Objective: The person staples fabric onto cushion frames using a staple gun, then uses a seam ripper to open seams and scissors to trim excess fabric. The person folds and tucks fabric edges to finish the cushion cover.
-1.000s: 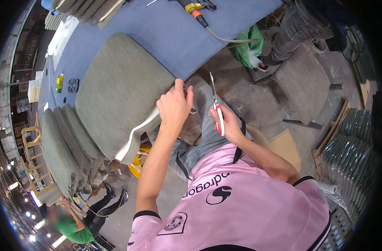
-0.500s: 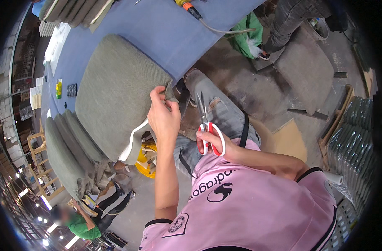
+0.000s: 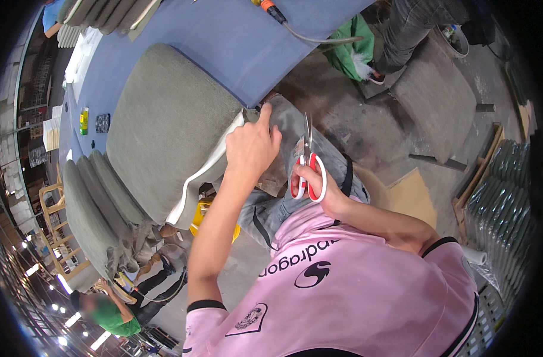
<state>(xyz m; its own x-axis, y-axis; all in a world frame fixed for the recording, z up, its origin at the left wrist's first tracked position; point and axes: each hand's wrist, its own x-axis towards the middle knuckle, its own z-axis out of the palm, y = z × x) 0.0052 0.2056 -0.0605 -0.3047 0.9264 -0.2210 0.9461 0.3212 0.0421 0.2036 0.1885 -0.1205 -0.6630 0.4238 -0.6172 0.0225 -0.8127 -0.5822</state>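
A grey-green fabric-covered cushion (image 3: 170, 119) lies on the blue table, overhanging its near edge. A white strip (image 3: 206, 172) runs along the cushion's near side. My left hand (image 3: 250, 146) is at the cushion's near right corner, with its index finger stretched out and thumb spread away; its other fingers are partly hidden. My right hand (image 3: 322, 190) grips a pair of scissors (image 3: 308, 159) by red-and-white handles. Their blades point up and away from me, close together and to the right of the cushion.
More cushions (image 3: 99, 202) stand at the blue table's (image 3: 242, 41) left edge. A corded orange-and-yellow tool (image 3: 271, 9) lies at the far edge. Behind my legs is something yellow (image 3: 201, 217). Plastic-wrapped stacked pieces (image 3: 498, 202) are at right. Co-workers are at lower left and upper right.
My left hand has let go of the bunched fabric at the corner and moved right, its index finger now extended. The scissors have shifted slightly right, and more of the white strip shows.
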